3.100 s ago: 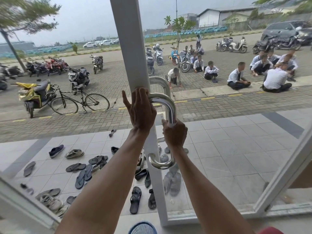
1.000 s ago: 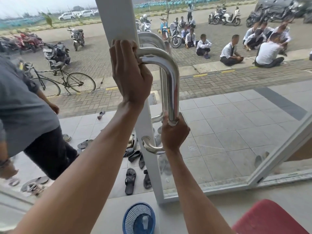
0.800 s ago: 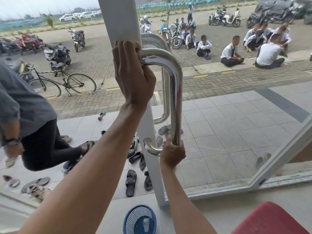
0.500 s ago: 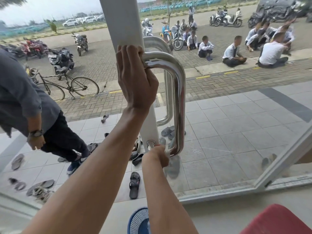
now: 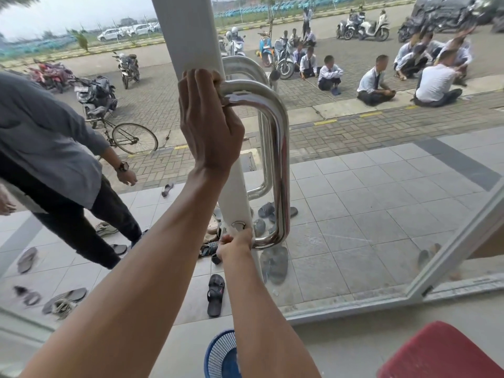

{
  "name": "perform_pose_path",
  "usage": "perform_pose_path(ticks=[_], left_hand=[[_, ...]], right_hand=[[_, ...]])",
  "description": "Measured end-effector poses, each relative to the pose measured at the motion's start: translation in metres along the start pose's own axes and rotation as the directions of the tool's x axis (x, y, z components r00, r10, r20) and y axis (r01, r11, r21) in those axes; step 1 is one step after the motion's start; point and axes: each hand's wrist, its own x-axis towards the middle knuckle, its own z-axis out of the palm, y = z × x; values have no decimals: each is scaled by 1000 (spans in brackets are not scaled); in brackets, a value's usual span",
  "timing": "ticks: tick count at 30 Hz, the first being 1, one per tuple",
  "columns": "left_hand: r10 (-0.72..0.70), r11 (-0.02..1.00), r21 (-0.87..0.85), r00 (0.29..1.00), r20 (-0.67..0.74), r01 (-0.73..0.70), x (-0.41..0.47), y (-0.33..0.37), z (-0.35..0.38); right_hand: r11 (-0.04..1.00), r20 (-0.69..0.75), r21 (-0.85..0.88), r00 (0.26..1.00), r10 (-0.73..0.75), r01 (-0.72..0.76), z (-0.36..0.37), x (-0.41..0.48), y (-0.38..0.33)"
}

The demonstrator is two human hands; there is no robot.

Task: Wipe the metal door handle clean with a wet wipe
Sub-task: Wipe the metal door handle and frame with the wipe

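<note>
A polished metal door handle (image 5: 281,159), a tall D-shaped bar, is fixed to the white door frame (image 5: 191,31) of a glass door. My left hand (image 5: 210,121) grips the frame's edge right where the handle's top end meets it. My right hand (image 5: 236,244) is closed round the handle's bottom end, beside the lower mount. No wet wipe shows; anything in that fist is hidden by the fingers. A matching handle sits on the outer side of the glass.
Outside, a person in a grey shirt (image 5: 54,148) walks over the tiled porch among several sandals (image 5: 215,294). A blue fan guard (image 5: 221,356) and a red seat (image 5: 441,353) lie below my arms. A bicycle, motorcycles and seated people are further out.
My right hand has slid down the handle from the middle of the bar round the lower bend to the bottom mount. My left hand stayed put. The person outside walked in from the left.
</note>
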Motion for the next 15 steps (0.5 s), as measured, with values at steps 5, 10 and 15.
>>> perform_pose_path(ticks=[5,10,15], left_hand=[[-32,999,22,999,28,31,-1,0,-2],[-29,1000,6,998,57,29,-1,0,-3],[-42,999,-9,995,88,43,0,-1,-4]], right_hand=[[996,1,27,996,88,-88,-1,-11,-9],[996,31,82,999,18,-20,-4,-18,-12],[991,26,-74,994,-109,111,-11,-10,-9]])
